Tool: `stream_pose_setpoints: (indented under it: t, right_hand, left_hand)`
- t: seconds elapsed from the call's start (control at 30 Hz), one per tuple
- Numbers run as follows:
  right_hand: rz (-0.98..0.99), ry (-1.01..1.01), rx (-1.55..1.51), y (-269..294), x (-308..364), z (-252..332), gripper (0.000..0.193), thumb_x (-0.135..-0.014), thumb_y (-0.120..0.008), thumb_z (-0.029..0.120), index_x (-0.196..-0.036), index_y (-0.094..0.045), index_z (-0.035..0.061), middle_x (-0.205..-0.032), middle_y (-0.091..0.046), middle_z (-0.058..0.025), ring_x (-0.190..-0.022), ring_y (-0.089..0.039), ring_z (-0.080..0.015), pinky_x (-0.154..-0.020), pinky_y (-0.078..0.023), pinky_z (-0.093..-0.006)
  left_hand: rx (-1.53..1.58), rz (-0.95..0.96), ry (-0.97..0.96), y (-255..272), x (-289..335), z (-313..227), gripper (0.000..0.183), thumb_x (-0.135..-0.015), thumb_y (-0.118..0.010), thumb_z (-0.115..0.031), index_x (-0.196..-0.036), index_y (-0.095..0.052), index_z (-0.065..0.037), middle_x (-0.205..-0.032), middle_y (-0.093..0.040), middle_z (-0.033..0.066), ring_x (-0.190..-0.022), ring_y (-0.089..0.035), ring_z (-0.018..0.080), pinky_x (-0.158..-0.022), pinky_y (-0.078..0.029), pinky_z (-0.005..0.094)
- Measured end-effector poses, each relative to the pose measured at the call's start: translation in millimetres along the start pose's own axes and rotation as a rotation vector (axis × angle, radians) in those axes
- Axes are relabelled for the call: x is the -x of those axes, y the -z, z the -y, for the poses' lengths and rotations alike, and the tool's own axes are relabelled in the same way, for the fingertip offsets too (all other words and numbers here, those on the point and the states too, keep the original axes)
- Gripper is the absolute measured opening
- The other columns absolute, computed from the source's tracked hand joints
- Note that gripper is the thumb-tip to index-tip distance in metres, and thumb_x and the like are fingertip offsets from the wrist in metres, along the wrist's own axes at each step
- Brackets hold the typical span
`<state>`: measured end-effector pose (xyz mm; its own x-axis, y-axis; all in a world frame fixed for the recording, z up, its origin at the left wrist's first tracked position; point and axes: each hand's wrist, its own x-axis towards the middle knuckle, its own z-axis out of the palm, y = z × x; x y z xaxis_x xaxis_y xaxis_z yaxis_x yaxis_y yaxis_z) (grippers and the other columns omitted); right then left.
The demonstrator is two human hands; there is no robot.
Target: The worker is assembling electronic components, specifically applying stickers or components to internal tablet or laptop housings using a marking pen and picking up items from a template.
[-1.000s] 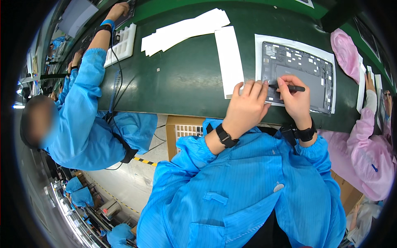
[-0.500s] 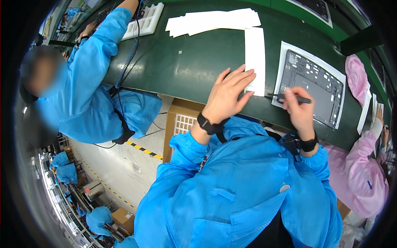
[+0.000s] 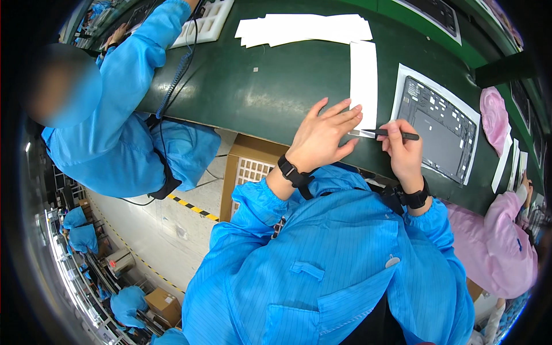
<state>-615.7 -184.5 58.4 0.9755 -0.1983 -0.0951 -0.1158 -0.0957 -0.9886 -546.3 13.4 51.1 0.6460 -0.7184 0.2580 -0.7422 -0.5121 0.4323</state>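
Observation:
My left hand lies flat with its fingers spread, the fingertips resting on the lower part of a long white paper strip. Between the fingers of my right hand are black tweezers. Their tip points left and reaches the strip's near end, just beside my left fingers. Whether the tip grips anything is too small to tell. To the right of that hand, a dark tablet-shaped housing with small white patches lies on a white sheet.
More white strips lie fanned at the far side of the green table. A co-worker in blue sits at left by a coiled cable. At right are a pink cloth and a person in pink. Below the table edge stands a carton.
My right hand has moved left with the tweezers, from the housing's edge to the near end of the strip. My left hand stays on the strip. The view has shifted slightly.

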Motion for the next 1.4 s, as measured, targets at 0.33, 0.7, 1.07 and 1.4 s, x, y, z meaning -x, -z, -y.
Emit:
stream_pose_setpoints:
  t: [0.33,0.7,1.07,1.4]
  right_hand:
    - [-0.081,-0.036,-0.030,-2.5,0.4,14.7,0.018,-0.094,-0.059,0.014,-0.095,-0.063,-0.0032,-0.066,-0.061,-0.0046,-0.055,-0.055,-0.0071,-0.049,-0.042,-0.0202]
    - [-0.558,0.035,0.018,255.5,37.3,-15.8,0.024,-0.096,-0.058,0.020,-0.104,-0.065,-0.0007,-0.066,-0.063,-0.0035,-0.046,-0.044,-0.0010,-0.039,-0.027,-0.0167]
    - [-0.380,0.056,0.112,295.0,6.4,-28.3,0.018,-0.091,-0.063,0.017,-0.096,-0.065,-0.0003,-0.066,-0.060,0.0002,-0.053,-0.052,-0.0040,-0.048,-0.037,-0.0179]
    - [-0.321,0.064,0.189,300.2,1.4,-21.0,0.017,-0.090,-0.061,0.013,-0.095,-0.064,-0.0028,-0.072,-0.062,-0.0028,-0.060,-0.057,-0.0072,-0.054,-0.044,-0.0216]
  left_hand:
    - [0.004,0.004,0.002,0.4,-0.8,1.0,0.044,-0.083,-0.064,-0.029,-0.124,-0.061,-0.013,-0.135,-0.055,0.0009,-0.132,-0.044,0.0198,-0.111,-0.028,0.0482]
    - [0.138,-0.219,0.101,-7.8,-43.8,-76.3,0.016,-0.081,-0.066,-0.009,-0.095,-0.061,-0.004,-0.122,-0.060,0.0162,-0.117,-0.054,0.0357,-0.097,-0.042,0.0450]
    - [-0.025,0.286,-0.261,-113.2,-164.2,-224.2,0.026,-0.082,-0.064,-0.020,-0.095,-0.058,0.001,-0.098,-0.056,0.0152,-0.097,-0.058,0.0324,-0.078,-0.049,0.0437]
    - [-0.055,0.258,-0.267,-124.7,-185.2,-218.9,0.029,-0.080,-0.066,-0.021,-0.097,-0.056,0.001,-0.097,-0.056,0.0138,-0.097,-0.058,0.0309,-0.076,-0.051,0.0434]
